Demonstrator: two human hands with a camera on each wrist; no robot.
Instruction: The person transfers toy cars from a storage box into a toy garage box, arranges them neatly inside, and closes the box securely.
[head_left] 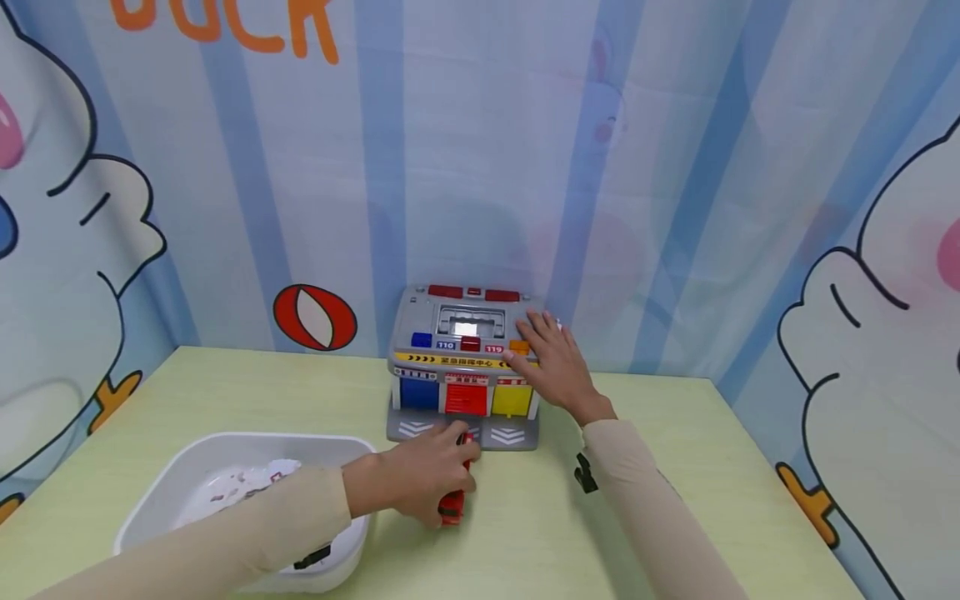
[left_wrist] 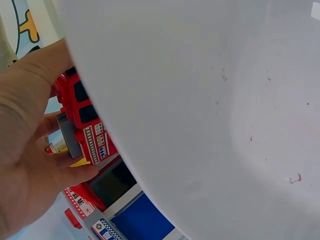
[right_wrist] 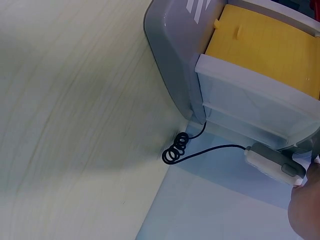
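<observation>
A grey toy garage station [head_left: 465, 367] with blue, red and yellow doors stands at the back of the pale green table [head_left: 525, 542]. My left hand [head_left: 427, 479] grips a red toy fire truck [head_left: 453, 500] on the table just in front of the station's ramp; the left wrist view shows the truck [left_wrist: 85, 125] pinched between thumb and fingers [left_wrist: 30, 150]. My right hand [head_left: 551, 367] lies flat with straight fingers on the station's right top corner, beside the orange button [head_left: 519, 346]. The yellow door [right_wrist: 270, 47] fills the right wrist view.
A white plastic tub [head_left: 240, 508] with white pieces inside sits at the front left, under my left forearm; its wall [left_wrist: 210, 110] blocks most of the left wrist view. A coiled black cord [right_wrist: 176, 150] lies beside the station. Cartoon curtains close in the table.
</observation>
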